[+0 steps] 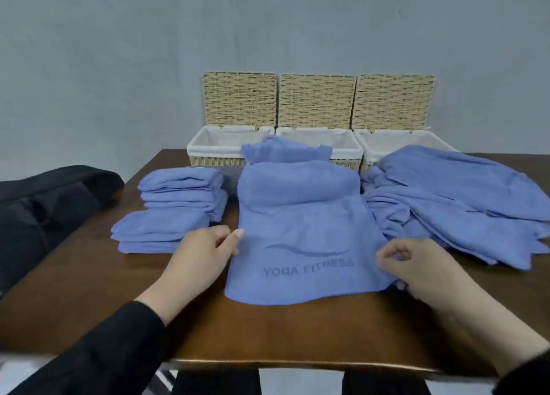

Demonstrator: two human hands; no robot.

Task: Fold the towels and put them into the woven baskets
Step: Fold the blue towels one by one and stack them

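Left hand [202, 253] pinches the left edge of the blue towel [297, 216], thumb and fingertips on the hem. Right hand [416, 271] grips the towel's right edge, fingers curled round bunched cloth. Both are grasping, neither released.

Towel lies between the two hands on the wooden table [268, 329], spread flat near the person, with a printed logo and mirrored "YODA FITNESS" text showing between the grips. Its far end is humped up and rests against the front of the middle woven basket [345, 144].

Just outboard of the left grip: stack of folded towels [169, 213], same blue, in two tiers, not touching the hand. Just outboard of the right grip: heap of unfolded towels [461, 198], loosely piled; its near edge sits close behind the right knuckles.

Beyond both grips, along the table's back edge: left woven basket [208, 146], middle one, right woven basket [395, 144], all white-lined, lids standing open against the grey wall [268, 25].

Far out from the left grip, a black bag [47, 204] lies at the table's left edge.

Black sleeves [98, 353] on both arms.
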